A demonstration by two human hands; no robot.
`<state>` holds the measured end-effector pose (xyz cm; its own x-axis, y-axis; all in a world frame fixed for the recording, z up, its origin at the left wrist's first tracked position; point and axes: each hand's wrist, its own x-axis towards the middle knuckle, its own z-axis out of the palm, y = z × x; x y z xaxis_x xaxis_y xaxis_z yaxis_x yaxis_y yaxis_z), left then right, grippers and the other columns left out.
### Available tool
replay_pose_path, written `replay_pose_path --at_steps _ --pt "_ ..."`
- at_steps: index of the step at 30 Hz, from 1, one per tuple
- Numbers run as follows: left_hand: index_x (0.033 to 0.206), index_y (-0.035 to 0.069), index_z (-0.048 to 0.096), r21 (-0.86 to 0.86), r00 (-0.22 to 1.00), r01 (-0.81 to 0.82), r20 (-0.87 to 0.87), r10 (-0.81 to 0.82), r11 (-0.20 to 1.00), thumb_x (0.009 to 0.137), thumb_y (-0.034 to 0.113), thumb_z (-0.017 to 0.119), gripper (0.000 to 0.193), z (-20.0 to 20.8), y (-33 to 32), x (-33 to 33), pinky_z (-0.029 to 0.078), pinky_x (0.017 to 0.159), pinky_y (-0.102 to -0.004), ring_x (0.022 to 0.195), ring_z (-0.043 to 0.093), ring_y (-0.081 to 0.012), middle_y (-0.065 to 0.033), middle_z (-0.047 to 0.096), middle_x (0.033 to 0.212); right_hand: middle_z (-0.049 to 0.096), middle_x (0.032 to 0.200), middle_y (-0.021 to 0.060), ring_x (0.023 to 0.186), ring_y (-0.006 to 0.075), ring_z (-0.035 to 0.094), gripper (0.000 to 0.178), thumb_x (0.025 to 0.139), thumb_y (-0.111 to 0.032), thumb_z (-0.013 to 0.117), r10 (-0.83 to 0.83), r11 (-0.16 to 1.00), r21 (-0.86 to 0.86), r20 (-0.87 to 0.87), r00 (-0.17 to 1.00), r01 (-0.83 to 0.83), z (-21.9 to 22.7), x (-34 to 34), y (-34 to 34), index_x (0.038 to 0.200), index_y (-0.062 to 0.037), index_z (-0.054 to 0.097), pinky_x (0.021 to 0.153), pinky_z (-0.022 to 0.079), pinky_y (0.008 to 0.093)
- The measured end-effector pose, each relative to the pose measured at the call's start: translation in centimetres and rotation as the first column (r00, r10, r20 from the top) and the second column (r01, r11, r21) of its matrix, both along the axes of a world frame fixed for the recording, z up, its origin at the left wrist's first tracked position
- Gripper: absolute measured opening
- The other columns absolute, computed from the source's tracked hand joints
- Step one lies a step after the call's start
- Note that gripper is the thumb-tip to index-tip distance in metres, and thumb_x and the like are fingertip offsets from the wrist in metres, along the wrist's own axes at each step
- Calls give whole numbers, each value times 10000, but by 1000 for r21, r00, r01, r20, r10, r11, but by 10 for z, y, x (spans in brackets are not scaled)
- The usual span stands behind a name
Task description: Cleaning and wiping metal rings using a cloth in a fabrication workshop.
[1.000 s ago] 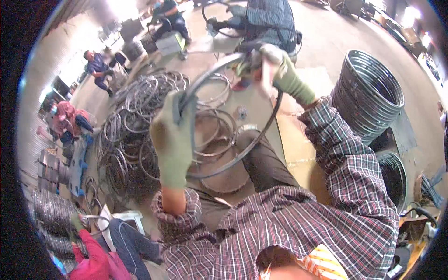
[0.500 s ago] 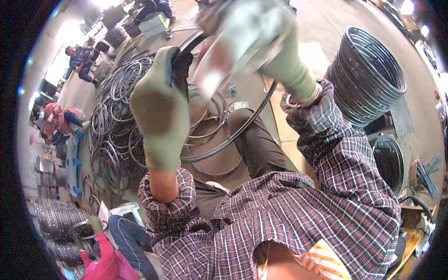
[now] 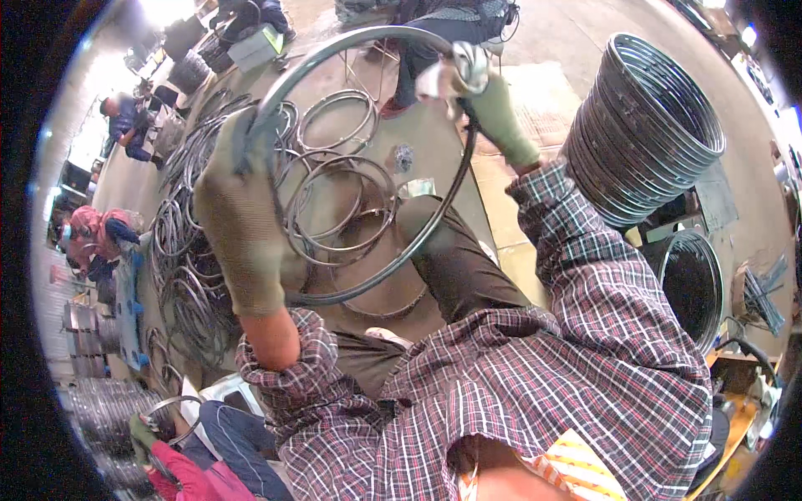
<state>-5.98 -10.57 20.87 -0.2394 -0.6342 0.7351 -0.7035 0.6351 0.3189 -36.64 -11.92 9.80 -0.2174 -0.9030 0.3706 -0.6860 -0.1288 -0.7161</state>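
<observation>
A large dark metal ring is held up in front of me, tilted toward me. Wearing a grey-green knit glove, my left hand is closed round the ring's left side, its fingertips partly hidden and blurred. At the ring's upper right, my gloved right hand grips a crumpled white cloth against the rim. The cloth covers part of that rim and some of my fingers. Below, seen through the ring, several loose thinner rings lie on the floor beyond my knees.
A tall stack of dark rings stands at the right, with another stack nearer me. Tangled rings heap up at the left. Flattened cardboard covers floor ahead. Co-workers sit left and ahead; one in pink sleeves handles a ring.
The ring has swung up into fuller view. My right hand, blurred before near the left hand, has moved right along the rim with the cloth. My left hand has shifted left and down.
</observation>
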Motion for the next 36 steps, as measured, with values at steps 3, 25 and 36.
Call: replay_pose_path --at_steps 3,25,36 --pt "1155 48 605 98 993 -93 -65 100 991 918 125 546 256 -21 -19 35 492 791 -376 959 647 -328 -197 649 1040 600 926 14 835 70 545 131 936 -141 551 364 931 -191 525 770 -310 -109 13 1 996 -28 578 684 454 223" --pt "1227 -30 492 -166 39 692 -963 -266 702 967 228 518 367 -43 -16 96 254 406 -199 471 278 -42 52 341 634 576 728 4 581 35 529 282 922 -309 509 466 764 -326 875 127 -557 -50 188 56 846 -54 601 449 372 162" --pt "1030 56 552 -566 -659 703 -746 96 431 969 285 501 243 -162 -62 76 249 480 -225 521 275 -80 39 320 666 570 1035 124 862 230 602 426 983 -389 418 94 874 -201 963 -252 -442 -150 114 86 1155 -4 482 762 542 357"
